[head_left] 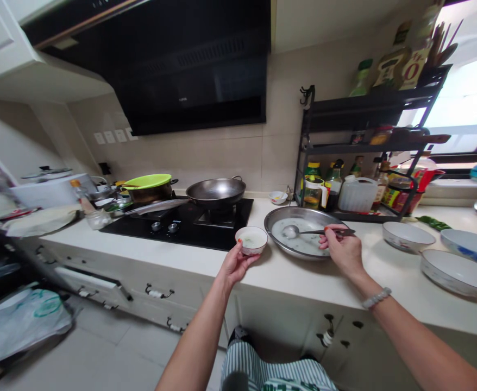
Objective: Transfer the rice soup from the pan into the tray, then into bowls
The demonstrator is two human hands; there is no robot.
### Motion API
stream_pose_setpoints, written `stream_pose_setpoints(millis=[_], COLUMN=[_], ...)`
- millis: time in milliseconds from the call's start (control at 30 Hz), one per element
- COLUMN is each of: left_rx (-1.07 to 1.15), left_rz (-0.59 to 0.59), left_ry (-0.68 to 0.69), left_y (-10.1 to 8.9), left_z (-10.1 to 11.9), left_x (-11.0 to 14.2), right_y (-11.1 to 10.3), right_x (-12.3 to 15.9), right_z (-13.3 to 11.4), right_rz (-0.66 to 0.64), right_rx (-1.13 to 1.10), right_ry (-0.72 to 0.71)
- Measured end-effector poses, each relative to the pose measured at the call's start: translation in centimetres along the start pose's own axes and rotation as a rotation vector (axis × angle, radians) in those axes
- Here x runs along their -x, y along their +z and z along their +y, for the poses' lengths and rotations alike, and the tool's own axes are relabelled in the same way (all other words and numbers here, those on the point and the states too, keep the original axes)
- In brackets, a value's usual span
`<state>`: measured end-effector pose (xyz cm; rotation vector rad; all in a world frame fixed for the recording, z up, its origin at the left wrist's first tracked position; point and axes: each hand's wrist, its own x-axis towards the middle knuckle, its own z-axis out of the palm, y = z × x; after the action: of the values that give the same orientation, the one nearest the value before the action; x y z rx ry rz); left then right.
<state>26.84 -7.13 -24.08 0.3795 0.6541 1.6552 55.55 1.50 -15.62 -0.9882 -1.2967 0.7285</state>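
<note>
My left hand [235, 264] grips a small white bowl [251, 239] with pale liquid in it, held at the counter's front beside the black hob. My right hand [343, 248] pinches the handle of a metal ladle [303, 232]. The ladle's bowl rests in a wide steel pan [273, 217] that holds a shallow layer of whitish liquid. The small bowl sits just left of this pan, almost touching its rim.
A steel wok [216, 191] and a pot with a green lid [149, 186] stand on the hob [206, 220]. Three white bowls [407, 235] lie on the counter to the right. A black rack [361, 157] of bottles stands at the back right.
</note>
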Motion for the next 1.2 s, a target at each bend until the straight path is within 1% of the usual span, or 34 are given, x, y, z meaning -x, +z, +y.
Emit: stream_pose_setpoints(millis=[133, 233, 467, 667, 800, 933, 1067, 1200], left_rx=[0.001, 0.003, 0.005, -0.01, -0.008, -0.008, -0.006, -0.006], left_rz=[0.007, 0.006, 0.002, 0.0, -0.007, -0.01, -0.016, -0.013], left_ry=[0.004, -0.001, 0.002, 0.003, 0.005, -0.002, -0.005, -0.009], left_y=[-0.1, 0.0, 0.3, 0.0, -0.2, -0.3, -0.3, -0.3], left_z=[0.0, 0.0, 0.1, 0.0, 0.0, 0.0, 0.0, 0.0], left_x=[0.0, 0.0, 0.3, 0.1, -0.1, -0.1, -0.2, -0.1], right_y=[-0.1, -0.2, -0.4, 0.1, 0.4, 0.2, -0.2, -0.4], right_x=[-0.2, -0.3, -0.1, 0.5, 0.3, -0.1, -0.5, -0.5], right_z=[-0.2, -0.3, -0.4, -0.6, -0.8, -0.5, -0.4, -0.7], right_rz=[0.036, 0.048, 0.019, -0.027, 0.021, 0.085, 0.093, 0.105], right_rx=[-0.067, -0.077, -0.046, -0.059, -0.157, -0.25, -0.263, -0.271], right_ry=[0.031, 0.049, 0.034, 0.045, 0.105, 0.146, 0.129, 0.119])
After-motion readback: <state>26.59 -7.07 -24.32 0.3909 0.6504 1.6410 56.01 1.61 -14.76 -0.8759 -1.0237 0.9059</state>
